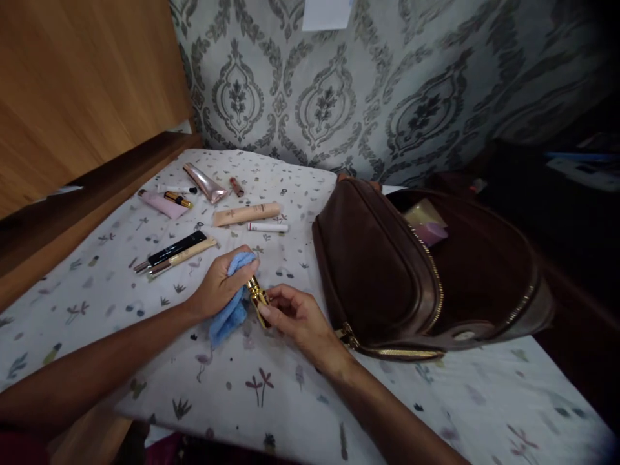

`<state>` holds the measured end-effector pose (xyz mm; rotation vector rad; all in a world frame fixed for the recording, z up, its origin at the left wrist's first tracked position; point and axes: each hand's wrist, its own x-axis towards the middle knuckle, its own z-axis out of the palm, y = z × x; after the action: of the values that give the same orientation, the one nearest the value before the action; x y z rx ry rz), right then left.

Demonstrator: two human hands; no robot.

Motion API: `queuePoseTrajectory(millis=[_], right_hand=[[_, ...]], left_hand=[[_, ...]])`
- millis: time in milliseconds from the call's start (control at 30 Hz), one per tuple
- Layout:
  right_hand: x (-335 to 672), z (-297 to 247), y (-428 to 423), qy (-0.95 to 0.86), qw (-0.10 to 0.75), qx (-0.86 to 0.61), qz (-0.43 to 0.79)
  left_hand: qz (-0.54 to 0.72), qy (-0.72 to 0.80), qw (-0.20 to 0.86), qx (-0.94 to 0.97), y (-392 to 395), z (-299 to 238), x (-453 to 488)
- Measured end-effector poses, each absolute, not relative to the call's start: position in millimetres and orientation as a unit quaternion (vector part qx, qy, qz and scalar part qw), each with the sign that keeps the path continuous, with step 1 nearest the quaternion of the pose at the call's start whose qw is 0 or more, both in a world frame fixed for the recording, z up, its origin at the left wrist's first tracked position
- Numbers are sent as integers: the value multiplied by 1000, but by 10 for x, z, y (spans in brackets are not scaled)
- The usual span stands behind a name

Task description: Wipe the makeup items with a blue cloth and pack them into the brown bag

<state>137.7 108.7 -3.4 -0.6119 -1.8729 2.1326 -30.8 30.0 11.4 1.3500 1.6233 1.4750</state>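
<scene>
My left hand [225, 284] is closed around a blue cloth [230, 321], which hangs below the fingers. A shiny gold cosmetic tube [256, 294], shaped like a lipstick, sits between both hands. Its upper end meets the cloth at my left thumb, while my right hand [303, 320] pinches the lower end. A white-and-red tube [268, 227] and a peach squeeze tube [247, 214] lie just beyond the hands. Left of them rest a black slim tube [177, 248] and a beige slim tube [184, 257], side by side.
An unzipped brown leather bag [372, 271] stands at the right, with a pink-and-yellow item [427, 223] inside. Further back lie a rose-gold tube [206, 183], a pink tube [162, 203], a black-and-gold tube [178, 199] and a small reddish item [236, 187]. Patterned wall behind; wooden panel [87, 84] left.
</scene>
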Motion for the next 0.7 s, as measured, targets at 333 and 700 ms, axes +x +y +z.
queuePoseTrajectory(millis=[333, 700], right_hand=[[1399, 6, 1048, -677, 139, -208, 692], [1415, -10, 1060, -530, 113, -176, 822]], left_hand=[[559, 592, 275, 512, 278, 148, -288], [565, 592, 276, 503, 268, 165, -319]])
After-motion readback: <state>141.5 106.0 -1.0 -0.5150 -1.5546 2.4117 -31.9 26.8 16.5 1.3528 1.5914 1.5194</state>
